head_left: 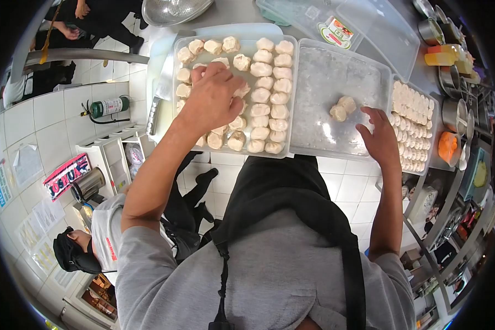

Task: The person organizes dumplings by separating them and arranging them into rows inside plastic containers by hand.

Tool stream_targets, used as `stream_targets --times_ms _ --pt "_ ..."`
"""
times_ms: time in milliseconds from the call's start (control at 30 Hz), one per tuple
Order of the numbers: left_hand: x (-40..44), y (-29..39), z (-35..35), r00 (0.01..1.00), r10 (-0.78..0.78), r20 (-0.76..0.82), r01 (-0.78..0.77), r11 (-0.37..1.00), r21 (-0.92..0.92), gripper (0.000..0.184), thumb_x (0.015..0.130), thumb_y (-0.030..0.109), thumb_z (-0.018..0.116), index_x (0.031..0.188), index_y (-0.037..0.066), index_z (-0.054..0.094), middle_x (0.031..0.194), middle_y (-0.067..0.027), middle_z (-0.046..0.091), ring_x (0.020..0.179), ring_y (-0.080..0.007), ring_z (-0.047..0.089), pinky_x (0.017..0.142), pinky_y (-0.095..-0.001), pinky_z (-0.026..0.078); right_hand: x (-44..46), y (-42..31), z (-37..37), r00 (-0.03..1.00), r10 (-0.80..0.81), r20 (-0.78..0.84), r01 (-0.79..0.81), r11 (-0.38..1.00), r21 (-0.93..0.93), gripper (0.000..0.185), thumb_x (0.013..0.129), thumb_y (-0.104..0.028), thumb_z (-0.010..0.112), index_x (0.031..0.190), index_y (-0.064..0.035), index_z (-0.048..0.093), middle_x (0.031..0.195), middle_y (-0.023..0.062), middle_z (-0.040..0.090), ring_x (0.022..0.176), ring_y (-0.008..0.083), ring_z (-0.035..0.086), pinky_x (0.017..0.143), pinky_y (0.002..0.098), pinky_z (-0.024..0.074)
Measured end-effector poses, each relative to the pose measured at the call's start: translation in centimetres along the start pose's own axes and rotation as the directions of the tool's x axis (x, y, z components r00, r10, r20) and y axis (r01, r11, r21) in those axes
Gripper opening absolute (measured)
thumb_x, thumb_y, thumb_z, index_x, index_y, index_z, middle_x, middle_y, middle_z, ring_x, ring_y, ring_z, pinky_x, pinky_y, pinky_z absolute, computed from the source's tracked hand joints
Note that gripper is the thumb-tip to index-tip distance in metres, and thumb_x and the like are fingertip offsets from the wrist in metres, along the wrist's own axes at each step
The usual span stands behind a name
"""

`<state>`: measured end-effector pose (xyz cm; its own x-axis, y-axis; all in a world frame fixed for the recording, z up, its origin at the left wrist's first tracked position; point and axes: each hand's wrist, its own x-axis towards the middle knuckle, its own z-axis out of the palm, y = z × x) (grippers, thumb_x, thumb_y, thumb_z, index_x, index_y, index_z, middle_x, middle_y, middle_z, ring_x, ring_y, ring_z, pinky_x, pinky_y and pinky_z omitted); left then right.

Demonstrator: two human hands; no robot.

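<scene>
Rows of pale dough balls [262, 69] fill much of the left tray [291, 99]. Over the middle of that tray, my left hand [213, 94] reaches down with bent fingers onto the dough; what its fingertips hold, if anything, is hidden. The middle tray [319, 66] has a floury, bare-looking bottom with a small cluster of dough pieces [342, 108] on it. Just right of this cluster, my right hand [378, 133] is held above the tray's right edge, thumb and fingers apart, holding nothing.
Another tray of dough pieces [410, 126] lies at the right. A cleaver [158, 104] rests left of the dough tray. Behind are a metal bowl [176, 11] and clear plastic containers [385, 27]. Pots [454, 113] line the right side. A co-worker [102, 236] is at lower left.
</scene>
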<state>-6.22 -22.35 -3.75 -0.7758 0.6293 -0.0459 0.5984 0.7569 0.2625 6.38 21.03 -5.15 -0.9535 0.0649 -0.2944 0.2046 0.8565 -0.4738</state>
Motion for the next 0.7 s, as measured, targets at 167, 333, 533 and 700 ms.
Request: stream_targets --times_ms 167,333,533,700 --pt "1.1 -0.1 1.1 0.994 0.029 -0.103 -0.029 1.0 0.0 0.032 0.084 0.023 0.078 0.115 0.013 0.078 0.114 -0.0103 0.073 0.131 -0.0341 0.058 0.109 -0.0583 0.038 1.7 -2.1 0.1 1.0 -0.029 -0.003 0.029 0.998 0.055 0.047 0.097 -0.016 0.075 0.143 -0.0116 0.066 0.141 0.0196 0.066 0.125 0.0435 0.067 0.103 0.05 0.0559" --pt "1.7 -0.1 1.2 0.999 0.037 0.026 -0.039 0.996 0.078 0.034 0.084 0.025 0.079 0.116 0.012 0.079 0.111 -0.0093 0.075 0.128 -0.0333 0.059 0.108 -0.0574 0.038 3.2 -2.3 1.1 0.99 -0.138 0.016 0.138 0.99 0.001 0.046 0.099 -0.014 0.072 0.145 -0.0141 0.066 0.141 0.0198 0.065 0.125 0.0424 0.067 0.104 0.049 0.0554" --pt "2.1 -0.2 -1.0 0.997 -0.071 0.007 0.07 0.996 0.062 0.035 0.086 0.021 0.078 0.119 0.01 0.079 0.113 -0.0072 0.076 0.124 -0.0317 0.063 0.106 -0.0549 0.041 4.0 -2.2 2.4 0.995 -0.057 0.084 0.055 0.998 0.023 0.038 0.103 -0.022 0.069 0.14 -0.0168 0.069 0.132 0.0192 0.066 0.116 0.0427 0.07 0.099 0.0509 0.0571" --pt "4.4 -2.3 -0.1 0.986 -0.072 -0.153 0.074 0.997 0.009 0.035 0.087 0.017 0.076 0.121 0.012 0.079 0.119 -0.0076 0.077 0.125 -0.0317 0.063 0.106 -0.0536 0.044 4.8 -1.9 3.8 0.994 -0.11 0.014 0.11 0.994 0.001 0.026 0.104 -0.026 0.067 0.127 -0.0147 0.075 0.124 0.0202 0.066 0.106 0.0425 0.072 0.094 0.051 0.0587"
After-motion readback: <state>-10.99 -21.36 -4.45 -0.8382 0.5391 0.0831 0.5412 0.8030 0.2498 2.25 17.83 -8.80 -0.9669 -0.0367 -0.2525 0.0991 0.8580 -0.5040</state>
